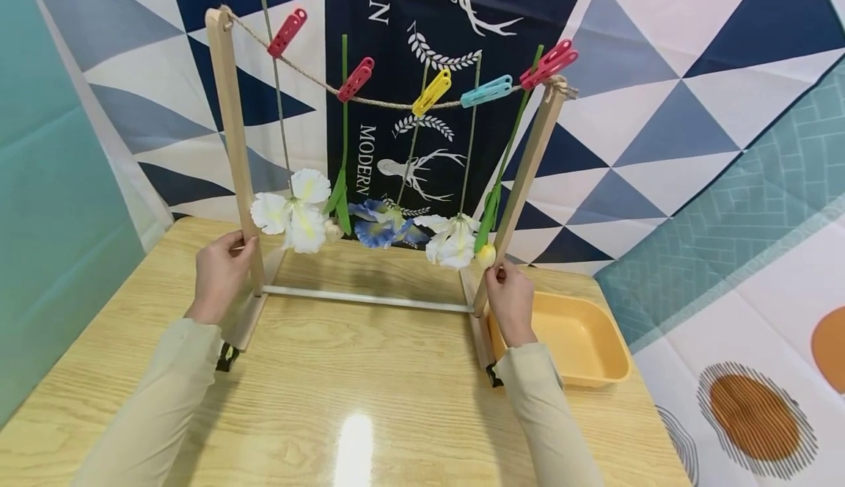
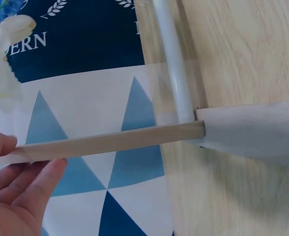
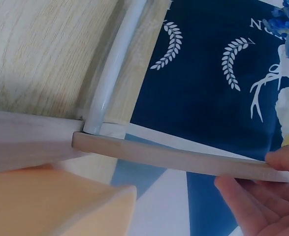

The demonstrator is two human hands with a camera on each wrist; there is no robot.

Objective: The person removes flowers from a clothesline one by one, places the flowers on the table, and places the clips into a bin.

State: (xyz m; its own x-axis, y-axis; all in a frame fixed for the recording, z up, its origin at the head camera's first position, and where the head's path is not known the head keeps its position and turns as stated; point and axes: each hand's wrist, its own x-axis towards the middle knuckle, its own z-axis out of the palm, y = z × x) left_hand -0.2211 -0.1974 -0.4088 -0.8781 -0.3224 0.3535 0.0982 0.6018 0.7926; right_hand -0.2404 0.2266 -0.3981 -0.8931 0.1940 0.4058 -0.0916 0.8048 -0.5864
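My left hand pinches the left wooden post of a rack between thumb and fingers, low on the post. On the other side, my right hand grips the right post the same way. A twine rope sags between the post tops. Clipped along it by red, yellow and blue clothespins, several artificial flowers hang head down: white irises, a blue iris and tulips, one with a yellow bud. A white rod joins the posts near their feet.
The rack stands on a wood-grain table. Behind the right hand sits a yellow plastic basin, close to the right foot. Black clips are at the front ends of the feet. A patterned cloth hangs behind the table.
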